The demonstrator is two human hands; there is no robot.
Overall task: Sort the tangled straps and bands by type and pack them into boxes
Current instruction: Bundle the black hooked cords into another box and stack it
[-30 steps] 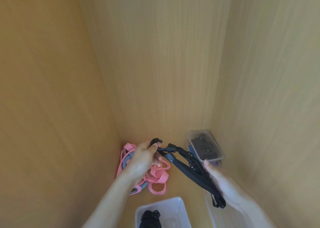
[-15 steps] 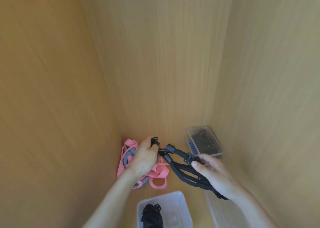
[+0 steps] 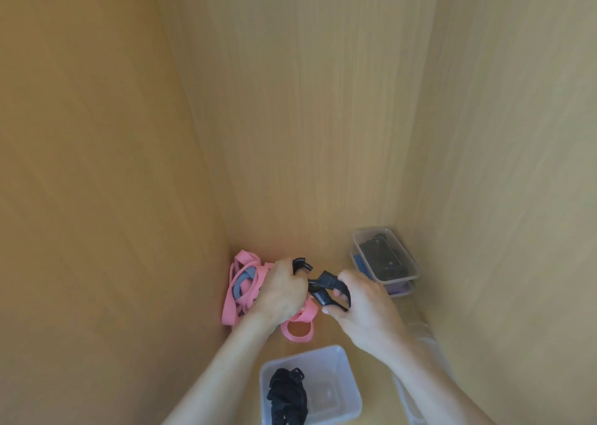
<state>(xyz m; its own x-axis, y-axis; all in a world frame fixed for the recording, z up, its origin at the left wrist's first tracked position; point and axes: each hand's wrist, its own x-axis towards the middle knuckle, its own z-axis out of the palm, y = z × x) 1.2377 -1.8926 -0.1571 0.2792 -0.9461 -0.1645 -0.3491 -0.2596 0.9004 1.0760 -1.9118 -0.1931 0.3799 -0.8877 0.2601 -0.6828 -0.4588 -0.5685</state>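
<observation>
The strap [image 3: 324, 290] is gripped at its buckle end by the left hand [image 3: 279, 293], whose fingers are curled tightly round it above the pink bands [image 3: 240, 282]. Its middle is clasped by the right hand [image 3: 368, 311], with thumb and curled fingers closed on the webbing. The strap is held between the bands and the lidded box [image 3: 403, 263]. A black bundle [image 3: 287, 395] lies in the open box [image 3: 350, 392]. Since half a second ago, the hands have been brought together and the strap's hanging loop gathered up.

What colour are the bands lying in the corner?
The bands are pink, with a grey band tangled among them; the head view shows it.
</observation>
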